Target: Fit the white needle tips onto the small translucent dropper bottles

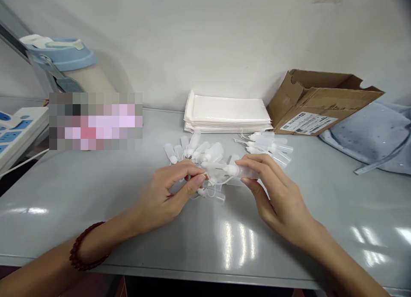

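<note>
My right hand (pixel 279 198) is closed around a small translucent needle-tip squeeze bottle (pixel 234 170), whose white neck and thin tip point left. A thin white strap curves below the tip toward my left hand (pixel 173 190). There, thumb and forefinger pinch a small white cap (pixel 206 175), mostly covered by the fingertips. Beneath and behind my hands lies a loose pile of similar small bottles (pixel 213 152). A second group of these bottles (pixel 272 145) lies to the right, behind my right hand.
A stack of white padded envelopes (pixel 227 108) lies against the wall. An open cardboard box (pixel 324 102) stands right of it, with a grey-blue fabric item (pixel 372 134) alongside. At the left are a blue-lidded tumbler (pixel 67 59), a power strip (pixel 22 125) and a pixelated patch.
</note>
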Tool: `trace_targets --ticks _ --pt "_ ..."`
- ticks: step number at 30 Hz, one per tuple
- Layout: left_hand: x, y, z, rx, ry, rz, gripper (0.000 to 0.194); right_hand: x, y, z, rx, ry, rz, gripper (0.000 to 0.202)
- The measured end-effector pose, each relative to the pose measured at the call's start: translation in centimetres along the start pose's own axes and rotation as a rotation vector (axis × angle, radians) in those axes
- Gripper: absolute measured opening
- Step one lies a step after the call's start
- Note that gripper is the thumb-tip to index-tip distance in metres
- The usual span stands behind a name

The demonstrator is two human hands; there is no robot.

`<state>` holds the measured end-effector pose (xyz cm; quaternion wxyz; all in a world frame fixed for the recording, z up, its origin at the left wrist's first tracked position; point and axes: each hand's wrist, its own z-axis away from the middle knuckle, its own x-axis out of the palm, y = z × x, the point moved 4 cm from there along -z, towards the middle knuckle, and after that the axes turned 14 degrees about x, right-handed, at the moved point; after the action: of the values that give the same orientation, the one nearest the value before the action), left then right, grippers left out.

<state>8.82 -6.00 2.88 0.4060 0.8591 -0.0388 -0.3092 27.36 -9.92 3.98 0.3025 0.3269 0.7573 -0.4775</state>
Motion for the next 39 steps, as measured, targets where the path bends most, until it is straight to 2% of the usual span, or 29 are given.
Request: trace_targets --ticks 4,20,27,39 --pt "-0.1 0.3 0.1 0.046 0.028 0.021 0.015 0.3 -0.3 0.1 -0.045 -0.032 -0.039 0.032" --pt "0.2 0.1 0.2 0.042 -0.015 0.028 0.015 0.4 -0.8 0.4 -0.067 -0.134 -0.07 0.037" --pt "0.2 0.2 0.4 0.077 -0.021 0.029 0.015 0.3 -1.1 0.7 -0.134 -0.095 -0.057 0.043" --pt "0.6 0.3 0.5 0.299 0.062 -0.044 0.014 1.1 -1.3 1.0 -0.209 -0.048 -0.007 0.045"
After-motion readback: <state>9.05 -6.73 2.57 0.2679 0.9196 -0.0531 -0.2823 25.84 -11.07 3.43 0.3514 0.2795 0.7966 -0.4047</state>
